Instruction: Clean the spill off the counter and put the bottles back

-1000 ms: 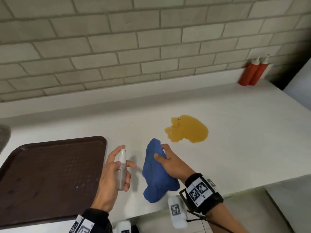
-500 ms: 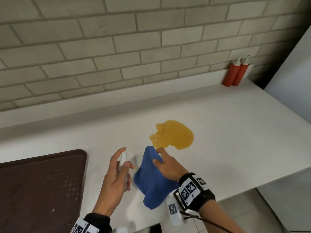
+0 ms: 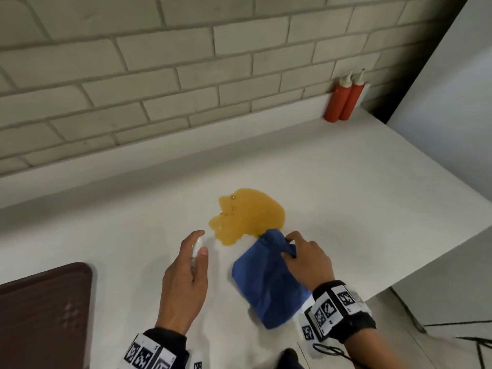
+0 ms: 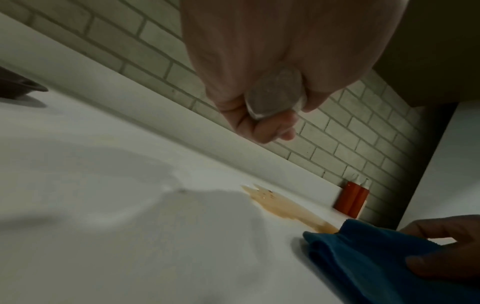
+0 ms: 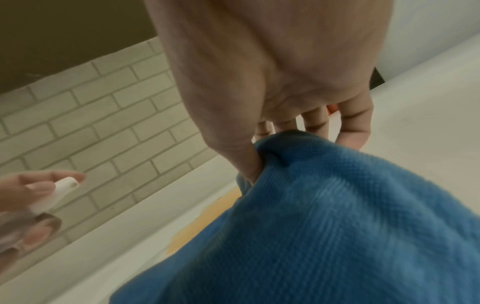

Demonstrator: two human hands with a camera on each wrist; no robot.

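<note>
An amber spill (image 3: 247, 215) lies on the white counter (image 3: 359, 195). My left hand (image 3: 186, 275) grips a small clear spray bottle (image 3: 197, 249), its white nozzle aimed toward the spill's near left edge; the left wrist view shows the bottle's base (image 4: 274, 96) inside my curled fingers. My right hand (image 3: 306, 259) pinches a bunched blue cloth (image 3: 266, 280) whose far corner touches the spill's near right edge. In the right wrist view the cloth (image 5: 324, 226) hangs from my thumb and fingers. Two red squeeze bottles (image 3: 344, 101) stand against the brick wall at the counter's far right.
A dark brown tray (image 3: 45, 312) sits on the counter at the lower left. A white cabinet side (image 3: 452, 89) closes off the counter at the right. The counter's front edge runs past my right wrist, with floor below.
Both hands have moved forward toward the spill. The cloth's corner now touches the spill's edge, and the spray nozzle sits closer to it. The view has shifted right, with less tray showing.
</note>
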